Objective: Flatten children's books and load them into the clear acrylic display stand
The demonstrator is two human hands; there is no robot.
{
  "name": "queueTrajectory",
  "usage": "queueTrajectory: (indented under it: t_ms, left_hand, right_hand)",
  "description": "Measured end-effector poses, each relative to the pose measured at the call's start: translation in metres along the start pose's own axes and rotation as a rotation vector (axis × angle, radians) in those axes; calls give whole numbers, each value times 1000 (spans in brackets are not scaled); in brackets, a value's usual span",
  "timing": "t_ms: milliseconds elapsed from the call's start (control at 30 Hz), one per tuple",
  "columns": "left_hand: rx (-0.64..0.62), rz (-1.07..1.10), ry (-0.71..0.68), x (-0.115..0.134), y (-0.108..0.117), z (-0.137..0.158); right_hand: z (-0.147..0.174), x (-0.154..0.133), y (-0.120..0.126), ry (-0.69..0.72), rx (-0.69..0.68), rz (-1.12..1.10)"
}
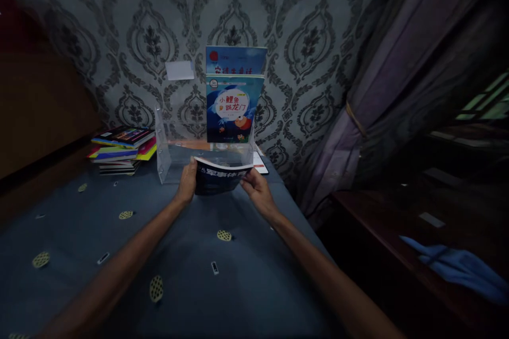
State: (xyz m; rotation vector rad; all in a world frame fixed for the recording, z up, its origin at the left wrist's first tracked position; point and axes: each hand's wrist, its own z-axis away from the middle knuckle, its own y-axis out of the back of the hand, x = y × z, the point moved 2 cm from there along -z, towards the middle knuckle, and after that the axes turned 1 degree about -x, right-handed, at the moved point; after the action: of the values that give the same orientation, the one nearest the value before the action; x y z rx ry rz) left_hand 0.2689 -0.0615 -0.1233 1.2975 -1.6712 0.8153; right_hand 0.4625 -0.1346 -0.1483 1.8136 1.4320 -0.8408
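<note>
A dark-covered book (218, 180) with pale Chinese lettering is tilted and slightly bowed between my two hands. My left hand (187, 180) grips its left edge, thumb on top. At the right edge, the fingers of my right hand (256, 188) pinch its upper corner. Just behind it stands a clear acrylic rack (163, 143). In the rack's right part, a blue picture book (234, 108) with a fish on its cover is upright, and a taller blue book (236, 58) shows above and behind it.
Left of the rack lies a stack of books (123, 148) with colourful covers. A phone or tablet with a lit screen (260, 163) sits behind the right side. The blue patterned cloth (183, 254) covers the surface. A purple curtain (338, 159) and blue fabric (457, 267) are at right.
</note>
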Motion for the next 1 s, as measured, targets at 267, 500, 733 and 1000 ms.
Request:
queueTrajectory:
  t_ms: [267, 500, 733, 1000]
  left_hand:
    - [-260, -161, -126, 7, 12, 46]
    - [-553, -374, -241, 22, 23, 94]
    - [-806, -544, -348, 25, 49, 129]
    - [-1016, -884, -565, 24, 63, 154]
  right_hand:
    - [49, -19, 7, 1, -213, 233]
    - [96, -15, 6, 55, -446, 414]
    - [114, -16, 2, 81, -631, 520]
    - [88, -45, -15, -26, -843, 617]
